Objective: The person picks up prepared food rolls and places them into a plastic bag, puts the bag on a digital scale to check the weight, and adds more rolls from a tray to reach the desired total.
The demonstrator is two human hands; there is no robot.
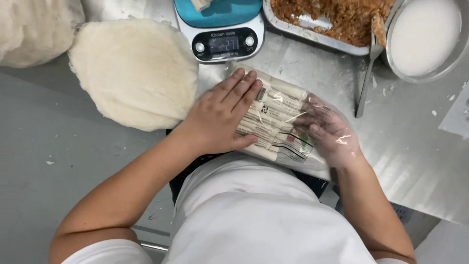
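A clear plastic bag (278, 122) of pale rolls lies in the middle of the frame, on the steel surface (420, 146) near its lower edge. Its long axis runs from the upper left to the lower right, and the rolls inside lie side by side along this same line. On the bag there is a printed label, white with dark lines, and a small patch of red and green near the lower right end.

The left hand (222, 117) lies flat on the left part of the bag, its fingers (244, 88) straight and close together, pointing to the upper right. The right hand (330, 132) seems to be inside the bag's open end, seen through the plastic; its fingers are bent over the rolls, but how firmly they hold them I cannot tell.

Just left of the bag is a stack of round pale wrappers (134, 71). Above the bag stands a scale (220, 29) with a blue top. At the upper right are a tray (312, 32) of brown filling, a spoon (366, 73) and a bowl (425, 36) of white liquid.
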